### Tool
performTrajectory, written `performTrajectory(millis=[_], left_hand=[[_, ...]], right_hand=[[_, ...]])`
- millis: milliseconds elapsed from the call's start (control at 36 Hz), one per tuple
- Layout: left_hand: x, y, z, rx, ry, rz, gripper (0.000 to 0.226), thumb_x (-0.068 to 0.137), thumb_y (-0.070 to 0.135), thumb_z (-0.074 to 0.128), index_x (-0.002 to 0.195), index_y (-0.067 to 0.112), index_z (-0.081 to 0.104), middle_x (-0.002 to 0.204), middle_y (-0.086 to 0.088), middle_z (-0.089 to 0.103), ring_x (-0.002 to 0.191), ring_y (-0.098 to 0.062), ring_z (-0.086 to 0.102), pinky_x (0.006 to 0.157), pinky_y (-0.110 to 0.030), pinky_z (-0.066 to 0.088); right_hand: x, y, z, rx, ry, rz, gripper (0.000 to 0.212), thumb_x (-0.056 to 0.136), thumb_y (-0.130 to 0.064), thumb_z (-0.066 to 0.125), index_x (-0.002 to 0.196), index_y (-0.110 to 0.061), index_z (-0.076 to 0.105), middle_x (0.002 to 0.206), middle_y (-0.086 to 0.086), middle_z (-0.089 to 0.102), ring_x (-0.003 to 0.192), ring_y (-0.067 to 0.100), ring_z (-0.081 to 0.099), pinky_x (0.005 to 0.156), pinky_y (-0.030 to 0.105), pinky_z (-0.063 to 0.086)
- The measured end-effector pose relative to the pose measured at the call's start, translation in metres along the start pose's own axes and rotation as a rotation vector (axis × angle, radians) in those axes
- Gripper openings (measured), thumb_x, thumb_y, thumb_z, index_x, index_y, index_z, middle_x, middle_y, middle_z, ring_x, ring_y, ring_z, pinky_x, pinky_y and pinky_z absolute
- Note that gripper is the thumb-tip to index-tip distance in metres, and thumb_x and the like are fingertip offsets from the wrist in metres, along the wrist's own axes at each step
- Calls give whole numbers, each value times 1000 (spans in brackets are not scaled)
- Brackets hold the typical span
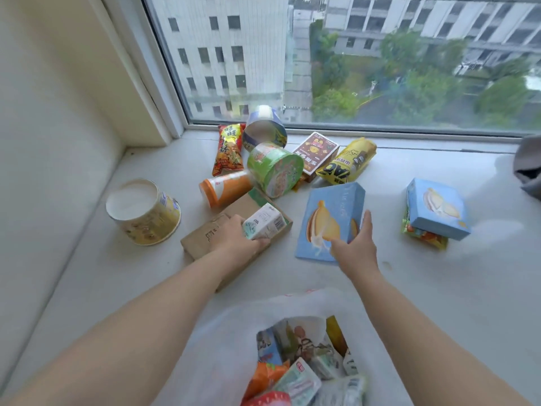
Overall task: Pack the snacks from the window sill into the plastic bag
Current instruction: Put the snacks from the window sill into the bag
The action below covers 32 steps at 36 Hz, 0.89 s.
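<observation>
Two bare arms reach forward, the left hand [234, 240] with fingers curled in a grip, the right hand [355, 249] with straight, spread fingers, thumb out to the left.

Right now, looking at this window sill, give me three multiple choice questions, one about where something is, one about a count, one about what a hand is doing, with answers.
1. Where does the small white carton sit?
A. on the brown box
B. inside the plastic bag
C. against the window glass

2. How many light blue boxes lie on the sill?
A. one
B. two
C. four

3. What is the left hand doing?
A. resting flat on the sill
B. holding the bag open
C. gripping the small white carton

Answers:
1 A, it lies on the brown box.
2 B, the large blue box and the smaller blue box.
3 C, its fingers curl round the carton.
</observation>
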<state>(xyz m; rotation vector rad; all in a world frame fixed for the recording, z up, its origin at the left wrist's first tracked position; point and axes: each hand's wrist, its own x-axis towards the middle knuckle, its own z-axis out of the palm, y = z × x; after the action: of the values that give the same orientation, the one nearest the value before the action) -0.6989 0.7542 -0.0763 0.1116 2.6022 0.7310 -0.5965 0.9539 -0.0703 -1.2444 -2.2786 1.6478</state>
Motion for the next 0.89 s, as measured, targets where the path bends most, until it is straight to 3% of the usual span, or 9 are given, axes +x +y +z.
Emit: performTrajectory(millis=[139,222,333,417,472,556,639,750,889], left_hand=[[-57,32,-26,18,-17,120,46,73,51,73,98,24,44,94,5,52,81,-13,49,51,-25,29],[-93,48,-31,24,-47,178,47,71,54,73,97,25,46,92,4,55,79,-12,52,54,-26,36],[-141,63,-20,40,-174,197,55,69,60,71,99,21,47,95,0,59,82,-16,59,68,-34,52],[-173,69,1,140,-205,266,55,68,64,68,92,22,44,84,3,55,70,-9,55,48,-27,41],[-189,68,19,181,-271,273,57,69,64,68,96,19,45,83,3,53,70,-9,54,46,-25,36],[-204,54,42,229,-298,293,55,71,53,70,108,21,46,86,8,52,73,-8,51,51,-23,40],[-212,26,48,288,-261,272,64,74,47,70,127,24,42,102,8,57,87,-13,54,63,-25,42],[-214,-17,40,491,-194,183,62,73,55,65,120,18,46,116,-1,58,99,-19,55,75,-27,44],[-215,-34,30,554,-176,202,68,69,62,63,126,27,47,137,-5,36,116,-25,45,92,-35,41]], right_hand=[[-43,15,-42,103,-5,-63,92,85,-4,59,149,-34,1,148,-4,37,115,16,51,83,34,48],[-70,23,-63,148,51,-99,90,84,-2,59,149,-33,4,146,-3,38,115,15,52,88,36,49],[-102,33,-87,178,140,-146,85,84,-5,62,149,-27,13,144,-4,39,120,15,50,98,36,44],[-125,39,-100,183,177,-206,82,84,-5,63,149,-26,18,132,-11,41,110,6,48,92,27,42],[-140,42,-106,193,188,-243,79,83,-3,62,148,-26,22,125,-15,41,107,4,48,88,24,42],[-159,48,-109,218,188,-268,75,83,-3,63,145,-26,27,123,-15,43,106,7,51,87,24,43],[-175,54,-108,271,146,-267,71,82,-3,65,142,-21,32,125,-11,46,107,10,53,88,27,47],[-193,64,-103,248,24,-315,56,81,0,66,125,-23,40,115,-9,52,98,11,59,79,26,50],[-213,82,-86,1,-72,-380,54,79,1,62,122,-23,41,108,-7,53,94,16,57,74,26,49]])
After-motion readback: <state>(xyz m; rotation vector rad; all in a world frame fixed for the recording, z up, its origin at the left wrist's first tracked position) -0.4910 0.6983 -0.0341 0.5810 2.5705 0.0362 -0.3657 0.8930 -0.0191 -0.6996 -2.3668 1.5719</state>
